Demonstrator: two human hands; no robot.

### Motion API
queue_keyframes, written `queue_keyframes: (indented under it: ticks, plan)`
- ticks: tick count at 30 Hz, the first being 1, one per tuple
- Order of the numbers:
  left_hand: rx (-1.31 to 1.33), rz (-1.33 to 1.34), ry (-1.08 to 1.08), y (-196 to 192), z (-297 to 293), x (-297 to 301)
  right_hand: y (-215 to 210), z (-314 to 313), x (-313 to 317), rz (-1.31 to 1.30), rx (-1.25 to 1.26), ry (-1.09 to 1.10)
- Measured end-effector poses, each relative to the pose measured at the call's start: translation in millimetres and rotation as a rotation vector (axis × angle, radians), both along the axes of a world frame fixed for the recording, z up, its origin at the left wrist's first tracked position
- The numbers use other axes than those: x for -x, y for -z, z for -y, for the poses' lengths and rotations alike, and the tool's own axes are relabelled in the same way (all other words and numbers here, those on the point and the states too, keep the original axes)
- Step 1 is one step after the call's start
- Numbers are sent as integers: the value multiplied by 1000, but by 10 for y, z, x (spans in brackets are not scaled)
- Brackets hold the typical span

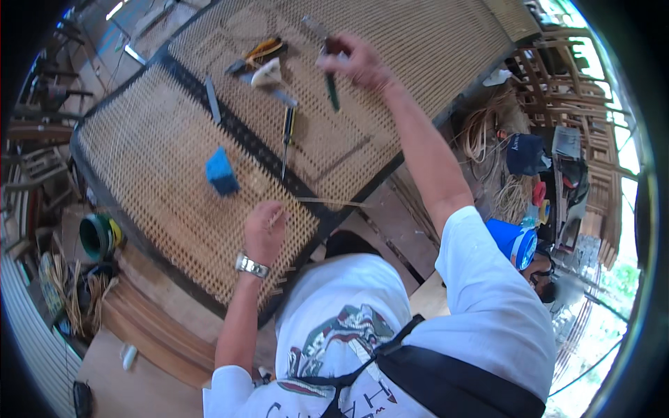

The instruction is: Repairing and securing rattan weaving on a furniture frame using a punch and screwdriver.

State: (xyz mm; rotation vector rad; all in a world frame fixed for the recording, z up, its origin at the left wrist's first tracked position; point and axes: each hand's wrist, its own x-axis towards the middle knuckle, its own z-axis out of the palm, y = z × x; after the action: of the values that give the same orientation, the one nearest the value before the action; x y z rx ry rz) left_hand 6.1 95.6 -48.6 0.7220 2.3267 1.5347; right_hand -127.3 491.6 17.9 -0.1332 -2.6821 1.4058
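Note:
Under both arms lies a dark-framed woven cane panel [132, 132]. My left hand [266, 228], its fingers curled, rests low on the near section; whatever the fingers pinch is too small to tell. A thin cane strip [331, 201] crosses the frame close by. Farther off, my right hand [357, 61] is closed around a tool with a flat metal blade [315, 28] and a dark handle. A green-handled tool [332, 93] shows just below that hand; whether it is held or lying is unclear. A blue block [221, 171] sits on the weave near my left hand.
On the panel lie a yellow-and-black screwdriver [288, 129], a flat metal blade [212, 100], a whitish lump [267, 74] and a yellow-and-black handled tool [262, 51]. A blue bucket [512, 242] and cane coils [514, 195] stand right; a dark green container [95, 235] left.

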Motion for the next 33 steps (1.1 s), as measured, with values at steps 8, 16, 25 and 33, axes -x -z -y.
queue_keyframes:
  ticks: [8,16,25,33]
  plan:
    - [-157,324,-365,-284,515,-143,-371,-532,-510,-454,1169,461]
    - [215,240,-166,-299,53,118,-149,-103,-1990,-136,1511,47]
    - [705,-373,972,-39,-1235,413,113,1303,-3199,847,864,-24]
    - [507,-695,980,414,-1062,292,232,1801,-3354,824,552,19]
